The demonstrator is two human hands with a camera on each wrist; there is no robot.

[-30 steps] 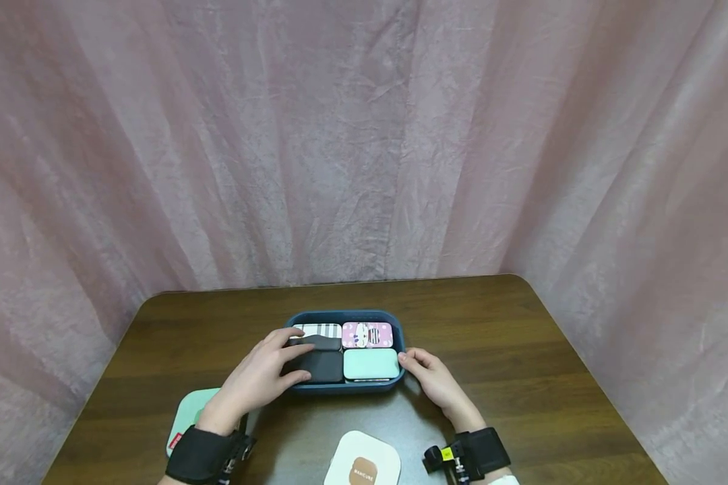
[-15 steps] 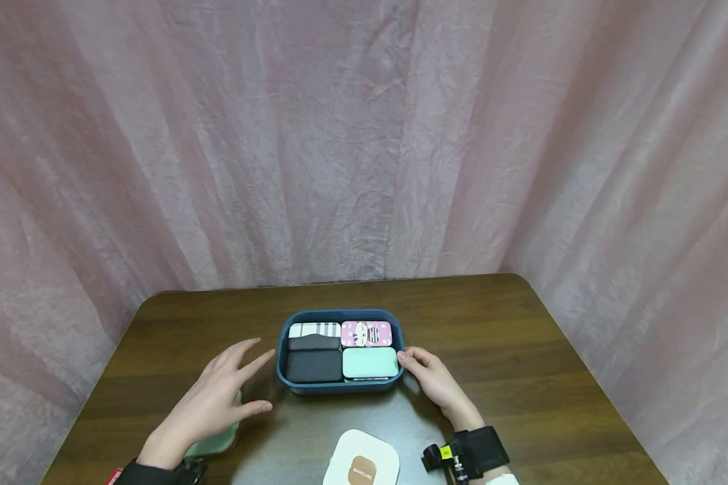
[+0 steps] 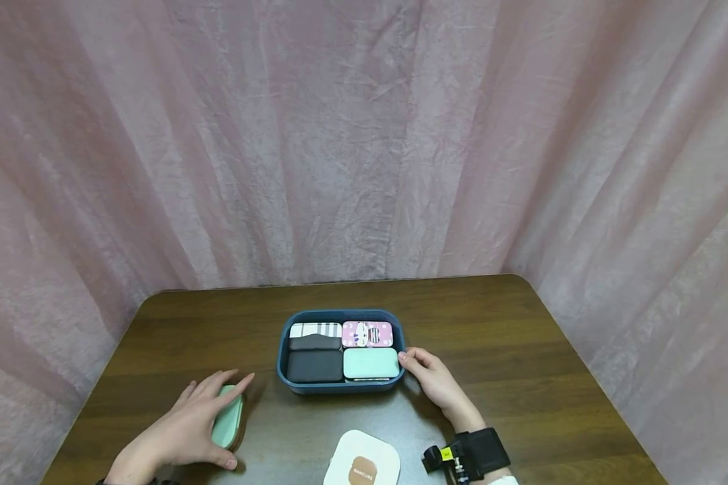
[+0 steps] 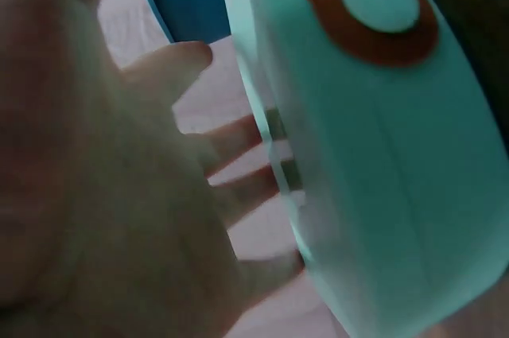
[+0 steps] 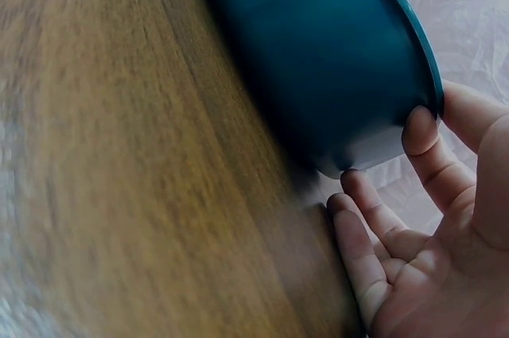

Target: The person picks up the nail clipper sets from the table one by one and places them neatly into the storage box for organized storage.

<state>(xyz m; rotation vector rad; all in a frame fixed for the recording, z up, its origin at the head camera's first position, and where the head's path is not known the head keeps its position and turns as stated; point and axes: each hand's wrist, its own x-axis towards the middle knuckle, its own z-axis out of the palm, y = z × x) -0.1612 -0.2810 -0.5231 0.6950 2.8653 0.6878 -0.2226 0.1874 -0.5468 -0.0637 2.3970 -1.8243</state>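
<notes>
My left hand (image 3: 185, 428) is spread over a mint-green case (image 3: 227, 421) on the table's left side. In the left wrist view the case (image 4: 382, 147) has a brown strap with a round mint button, and the fingertips reach its far edge. My right hand (image 3: 433, 380) pinches the right rim of a blue oblong bin (image 3: 315, 389). The right wrist view shows the bin's outer wall (image 5: 318, 44) with fingers (image 5: 421, 131) at its rim. Inside the bin lie a black box (image 3: 314, 366), a mint tin (image 3: 371, 364), a pink patterned tin (image 3: 367, 334) and a striped tin (image 3: 315, 329) partly covered by a dark piece.
A white rounded case (image 3: 362, 461) with a brown "MANICURE" label lies at the front middle of the wooden table (image 3: 491, 337). A pink curtain (image 3: 364, 148) hangs behind the table's back edge.
My left hand has moved from over the bin, down and left, to the mint-green case, which has turned or tilted under it. My right hand stays on the bin's rim.
</notes>
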